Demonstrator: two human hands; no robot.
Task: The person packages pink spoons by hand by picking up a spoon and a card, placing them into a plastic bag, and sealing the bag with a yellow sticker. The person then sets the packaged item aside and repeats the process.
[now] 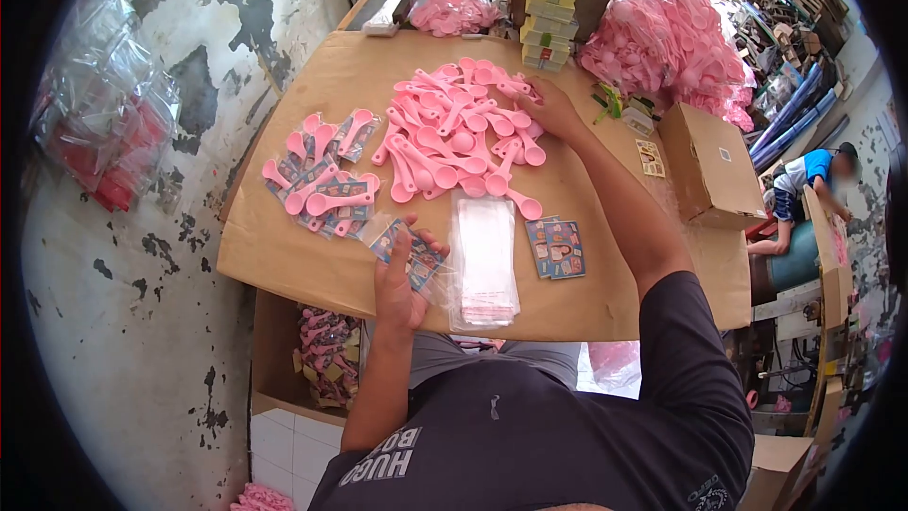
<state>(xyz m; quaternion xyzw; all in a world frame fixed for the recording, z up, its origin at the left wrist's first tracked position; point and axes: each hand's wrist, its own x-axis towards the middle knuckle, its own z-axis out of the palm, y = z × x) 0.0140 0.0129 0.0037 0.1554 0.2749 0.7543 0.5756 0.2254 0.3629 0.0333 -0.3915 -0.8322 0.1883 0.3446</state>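
My left hand (pixel 399 279) is closed on a clear plastic bag with a blue printed card (pixel 413 258) inside, near the table's front edge. My right hand (pixel 556 112) is at the right side of a heap of pink spoons (pixel 454 132), with its fingers closed at a spoon (pixel 514 86) there. Left of the heap lie several bagged pink spoons with cards (pixel 322 180). A stack of clear plastic bags (pixel 485 255) lies between my arms. Right of it are loose printed cards (pixel 566 249).
A cardboard box (pixel 711 166) stands at the table's right edge. Large bags of pink spoons (pixel 662 38) and stacked yellowish packs (pixel 549 14) are at the back. Another person (pixel 809 185) is at far right. Below the table's left is an open box of packed spoons (pixel 328 355).
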